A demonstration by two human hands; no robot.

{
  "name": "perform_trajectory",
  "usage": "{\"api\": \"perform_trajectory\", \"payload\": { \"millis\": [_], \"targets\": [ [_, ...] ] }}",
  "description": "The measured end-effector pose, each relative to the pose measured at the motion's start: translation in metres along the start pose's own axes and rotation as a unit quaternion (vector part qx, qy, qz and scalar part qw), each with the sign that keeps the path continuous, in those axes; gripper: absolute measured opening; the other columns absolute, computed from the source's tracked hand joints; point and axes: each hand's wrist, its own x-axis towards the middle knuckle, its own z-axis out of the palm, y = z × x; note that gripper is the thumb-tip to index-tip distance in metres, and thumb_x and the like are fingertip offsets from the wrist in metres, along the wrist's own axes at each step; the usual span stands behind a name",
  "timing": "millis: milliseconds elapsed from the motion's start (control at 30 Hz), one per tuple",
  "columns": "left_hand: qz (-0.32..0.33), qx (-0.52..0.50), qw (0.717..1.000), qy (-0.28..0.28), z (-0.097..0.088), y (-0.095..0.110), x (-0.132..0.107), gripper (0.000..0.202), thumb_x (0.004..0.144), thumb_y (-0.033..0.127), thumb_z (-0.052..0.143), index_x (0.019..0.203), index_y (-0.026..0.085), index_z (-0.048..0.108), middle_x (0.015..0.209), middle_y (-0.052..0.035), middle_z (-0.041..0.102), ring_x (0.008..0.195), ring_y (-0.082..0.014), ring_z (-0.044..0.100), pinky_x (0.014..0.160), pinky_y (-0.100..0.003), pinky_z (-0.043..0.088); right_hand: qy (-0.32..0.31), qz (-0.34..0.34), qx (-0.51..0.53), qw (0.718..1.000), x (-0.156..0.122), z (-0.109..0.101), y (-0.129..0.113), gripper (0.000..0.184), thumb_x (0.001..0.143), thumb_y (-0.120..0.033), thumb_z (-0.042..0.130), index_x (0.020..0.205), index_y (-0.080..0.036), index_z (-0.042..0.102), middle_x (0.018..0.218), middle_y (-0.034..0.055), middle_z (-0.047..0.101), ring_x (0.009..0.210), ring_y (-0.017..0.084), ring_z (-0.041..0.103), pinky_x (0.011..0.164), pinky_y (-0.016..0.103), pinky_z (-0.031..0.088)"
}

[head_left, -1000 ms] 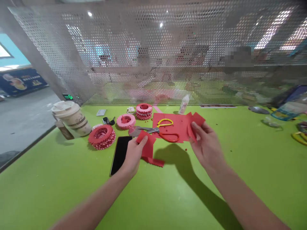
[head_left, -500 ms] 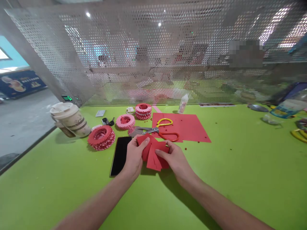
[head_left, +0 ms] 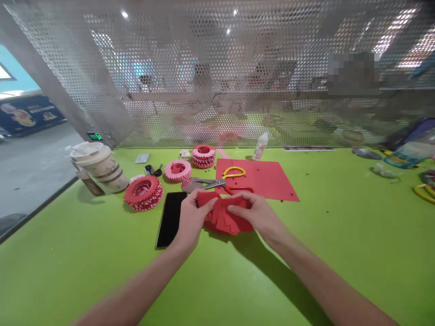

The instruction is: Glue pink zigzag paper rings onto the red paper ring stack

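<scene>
The left hand (head_left: 192, 220) and right hand (head_left: 254, 214) grip the red paper (head_left: 227, 222) together — a slack hold could let its layers slide and scatter.

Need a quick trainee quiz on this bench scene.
1. What do the left hand and right hand hold?
2. True or false: the black smartphone lies on the flat red paper sheet.
3. Nearest the left hand: A black smartphone, B white glue bottle, C beige paper cup?

Key: 1. Jagged-cut red paper pieces. 2. False, it lies on the green tabletop. 3. A.
</scene>
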Motion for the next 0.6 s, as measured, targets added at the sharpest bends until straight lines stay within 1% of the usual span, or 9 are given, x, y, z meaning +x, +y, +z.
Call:
{"api": "perform_trajectory", "payload": {
  "millis": [67,133,200,233,333,400,500,533,600],
  "targets": [
    [-0.006,0.008,1.0,-0.009,0.001,-0.001,-0.001,0.034,0.071,0.036,0.099,0.092,0.017,0.079,0.089,-0.0049,0.081,0.08,-0.0201,0.072,0.076,-0.032,0.06,0.008,-0.009,-0.024,1.0,0.001,-0.002,0.0,0.033,0.069,-0.038,0.098,0.094,-0.023,0.081,0.09,0.0053,0.088,0.078,0.026,0.083,0.07,0.037,0.067],
    [-0.01,0.016,1.0,-0.001,-0.001,-0.002,0.0,0.034,0.079,0.044,0.094,0.097,0.018,0.081,0.092,-0.0056,0.081,0.08,-0.0206,0.072,0.076,-0.033,0.06,0.047,-0.031,-0.023,0.998,0.004,-0.01,-0.003,0.039,0.069,-0.039,0.097,0.102,-0.024,0.082,0.098,0.0057,0.089,0.082,0.026,0.084,0.072,0.038,0.067],
    [-0.008,0.026,1.0,0.008,-0.005,-0.002,0.001,0.035,0.086,0.051,0.089,0.096,0.018,0.08,0.088,-0.0044,0.079,0.077,-0.0193,0.07,0.072,-0.031,0.058,0.078,-0.058,-0.013,0.995,0.006,-0.018,-0.007,0.045,0.071,-0.041,0.095,0.111,-0.024,0.081,0.106,0.0066,0.089,0.086,0.027,0.084,0.075,0.04,0.068],
    [-0.008,0.031,0.999,0.005,-0.005,-0.002,0.001,0.036,0.088,0.053,0.088,0.094,0.018,0.079,0.086,-0.0036,0.078,0.075,-0.0184,0.069,0.069,-0.029,0.056,0.08,-0.071,-0.012,0.994,0.007,-0.02,-0.008,0.044,0.073,-0.042,0.094,0.111,-0.024,0.081,0.107,0.0072,0.089,0.087,0.027,0.084,0.075,0.041,0.068],
    [-0.026,0.042,0.998,-0.048,-0.002,-0.002,-0.004,0.046,0.089,0.063,0.085,0.084,0.018,0.077,0.076,-0.0018,0.073,0.064,-0.0167,0.063,0.058,-0.028,0.052,0.046,-0.103,-0.027,0.993,0.005,-0.012,-0.004,0.038,0.076,-0.043,0.09,0.107,-0.024,0.08,0.107,0.0086,0.088,0.092,0.029,0.083,0.08,0.044,0.068],
    [-0.051,0.03,0.992,-0.107,0.005,-0.003,-0.01,0.051,0.085,0.068,0.088,0.088,0.018,0.078,0.076,-0.0023,0.074,0.063,-0.0178,0.065,0.058,-0.029,0.054,0.038,-0.131,-0.045,0.99,0.002,0.001,0.002,0.035,0.079,-0.041,0.086,0.109,-0.024,0.078,0.11,0.0082,0.087,0.099,0.029,0.082,0.087,0.044,0.067],
    [-0.098,-0.047,0.982,-0.156,0.014,-0.004,-0.02,0.057,0.077,0.064,0.096,0.104,0.017,0.079,0.094,-0.0073,0.082,0.079,-0.023,0.075,0.071,-0.033,0.063,0.043,-0.154,-0.067,0.985,-0.004,0.017,0.009,0.037,0.087,-0.038,0.078,0.122,-0.025,0.073,0.119,0.0078,0.084,0.104,0.028,0.08,0.092,0.045,0.066],
    [-0.114,-0.077,0.978,-0.156,0.016,-0.004,-0.023,0.056,0.076,0.059,0.099,0.107,0.017,0.079,0.1,-0.0093,0.083,0.086,-0.0247,0.078,0.077,-0.035,0.065,0.045,-0.16,-0.08,0.983,-0.006,0.02,0.011,0.037,0.09,-0.036,0.076,0.125,-0.025,0.071,0.123,0.0082,0.082,0.106,0.028,0.079,0.095,0.046,0.065],
    [-0.148,-0.122,0.972,-0.133,0.018,-0.003,-0.026,0.051,0.075,0.044,0.103,0.109,0.016,0.078,0.105,-0.0116,0.084,0.096,-0.0264,0.08,0.087,-0.036,0.066,0.055,-0.198,-0.126,0.97,-0.008,0.022,0.013,0.036,0.094,-0.033,0.072,0.129,-0.026,0.069,0.133,0.0095,0.077,0.119,0.03,0.075,0.106,0.049,0.061]
  ]
}}
